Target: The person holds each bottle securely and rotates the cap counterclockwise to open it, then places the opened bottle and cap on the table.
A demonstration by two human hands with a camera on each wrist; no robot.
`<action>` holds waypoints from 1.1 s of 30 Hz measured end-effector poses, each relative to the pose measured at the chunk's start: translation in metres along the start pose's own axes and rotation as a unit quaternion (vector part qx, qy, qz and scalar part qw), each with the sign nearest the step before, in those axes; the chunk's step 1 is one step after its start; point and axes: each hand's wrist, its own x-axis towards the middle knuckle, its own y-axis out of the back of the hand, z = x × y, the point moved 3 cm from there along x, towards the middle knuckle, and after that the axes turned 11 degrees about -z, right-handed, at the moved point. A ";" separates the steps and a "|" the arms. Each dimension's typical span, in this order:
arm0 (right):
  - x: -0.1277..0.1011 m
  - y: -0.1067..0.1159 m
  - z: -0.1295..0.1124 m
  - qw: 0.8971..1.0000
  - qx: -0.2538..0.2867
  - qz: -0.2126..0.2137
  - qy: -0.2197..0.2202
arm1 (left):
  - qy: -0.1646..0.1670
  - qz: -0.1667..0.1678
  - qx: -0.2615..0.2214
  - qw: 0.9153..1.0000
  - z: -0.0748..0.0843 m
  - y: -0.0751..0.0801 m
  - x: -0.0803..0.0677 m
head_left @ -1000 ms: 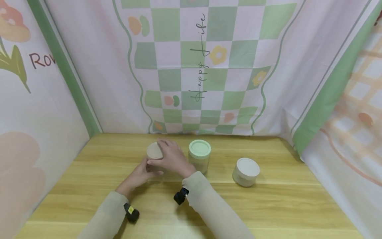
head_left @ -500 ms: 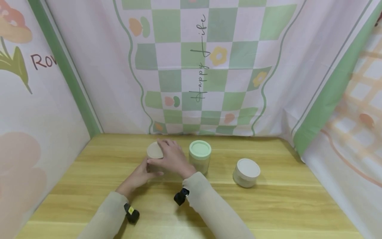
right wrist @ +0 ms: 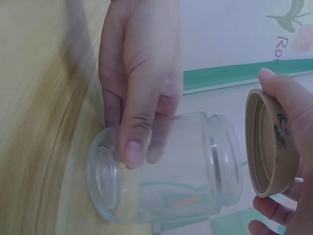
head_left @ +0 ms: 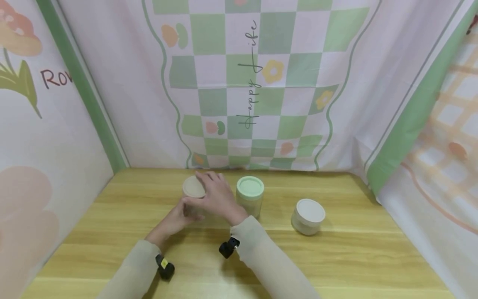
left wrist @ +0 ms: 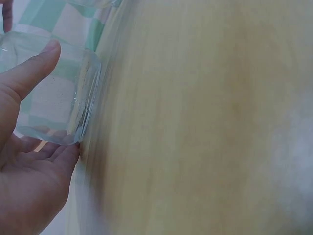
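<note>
In the right wrist view, a clear glass jar (right wrist: 183, 166) stands with its threaded mouth uncovered. My left hand (right wrist: 142, 73) grips the jar around its lower body, thumb on the near side; the left wrist view has the same glass (left wrist: 54, 98) between thumb and fingers. Just off the mouth, a beige screw lid (right wrist: 274, 147) with dark marks on its side is held by the rim in my right hand (head_left: 216, 197). A gap shows between lid and jar. From the head view, the lid (head_left: 193, 187) and both hands hide most of the jar.
To the right of the hands stands a taller glass jar with a green lid (head_left: 250, 189). Farther right sits a short jar with a white lid (head_left: 309, 214). Patterned curtains rise behind the wooden table (head_left: 354, 257) and at both sides.
My right hand has risen slightly with the beige lid, and the lid now sits a little higher. The left hand stays nearly in place. The two other jars have not moved.
</note>
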 end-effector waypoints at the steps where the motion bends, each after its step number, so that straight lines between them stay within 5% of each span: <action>1: -0.001 0.001 -0.001 1.000 0.001 0.000 0.002 | -0.005 -0.002 0.001 1.000 0.000 0.000 0.000; 11: -0.007 0.010 -0.013 0.999 0.015 -0.029 0.013 | -0.062 -0.010 0.000 0.998 0.005 -0.001 0.002; 18: -0.013 0.012 -0.017 0.997 0.061 -0.049 0.011 | -0.042 -0.008 0.004 0.999 0.001 0.000 0.002; 28: -0.023 0.018 -0.018 0.989 0.122 -0.078 -0.013 | -0.080 -0.021 0.008 0.997 0.001 0.001 0.001; 33: -0.027 0.021 -0.017 0.986 0.135 -0.096 -0.021 | -0.062 -0.013 -0.002 0.998 -0.002 0.001 0.001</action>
